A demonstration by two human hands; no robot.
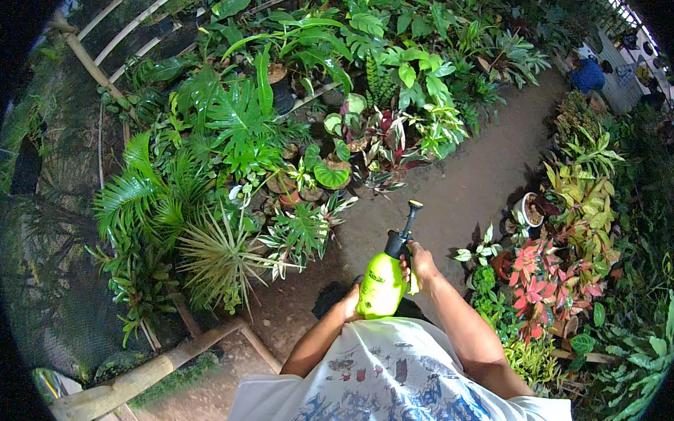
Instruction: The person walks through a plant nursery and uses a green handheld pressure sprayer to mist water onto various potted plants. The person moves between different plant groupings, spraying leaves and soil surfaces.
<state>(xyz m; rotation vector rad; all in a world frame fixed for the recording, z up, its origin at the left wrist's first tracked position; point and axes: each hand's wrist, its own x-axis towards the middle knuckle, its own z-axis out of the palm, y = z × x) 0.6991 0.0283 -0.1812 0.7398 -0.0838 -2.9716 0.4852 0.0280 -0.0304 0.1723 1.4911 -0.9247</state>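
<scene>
A bright yellow-green pump pressure sprayer [380, 285] with a black head and a raised pump plunger [410, 217] is held in front of my white printed T-shirt. My right hand [421, 263] grips the handle just below the black head. Low on the bottle's left side, my left hand [351, 304] supports it, with the fingers mostly hidden behind the bottle. The sprayer stands nearly upright, leaning slightly right at its top. Beyond it, to the left, grow leafy potted plants, among them a spiky pale-leaved plant [225, 250].
A dirt path [455, 175] runs between dense potted plants to the upper right. On the right stand pink-leaved plants [535, 280] and a white pot [530, 209]. A bamboo rail [151, 372] crosses at lower left. A person in blue [587, 75] is far up the path.
</scene>
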